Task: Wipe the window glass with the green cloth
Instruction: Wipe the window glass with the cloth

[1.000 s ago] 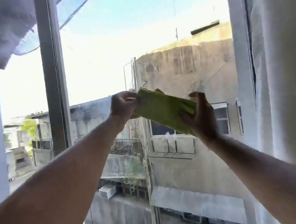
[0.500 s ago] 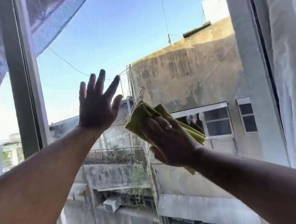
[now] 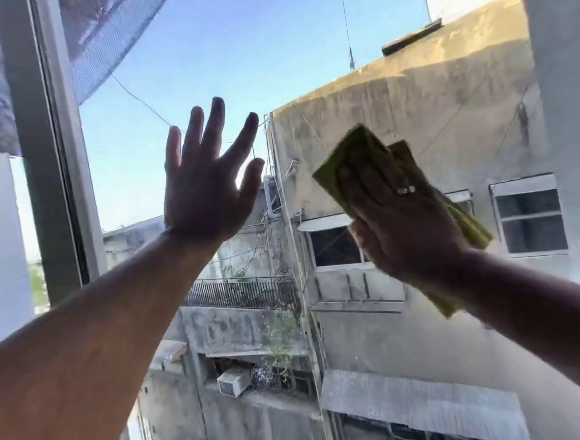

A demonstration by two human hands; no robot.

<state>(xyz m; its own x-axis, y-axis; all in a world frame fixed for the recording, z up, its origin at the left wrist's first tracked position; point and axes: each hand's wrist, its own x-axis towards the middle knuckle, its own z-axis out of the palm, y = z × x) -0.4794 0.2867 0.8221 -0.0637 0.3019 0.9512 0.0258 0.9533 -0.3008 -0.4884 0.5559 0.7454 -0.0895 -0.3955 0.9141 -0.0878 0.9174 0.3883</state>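
The right hand [image 3: 407, 218] presses flat, fingers together, over a folded green microfibre cloth [image 3: 355, 150], pinning it to the clear window glass [image 3: 235, 51] at about three o'clock from the pane's middle. At nine o'clock from it, the left hand [image 3: 204, 191] is spread wide and empty, seemingly braced on the same pane beside the grey metal frame [image 3: 55, 167]. Wiping looks barely begun: the cloth covers one small patch, and no cleaned streaks are distinguishable.
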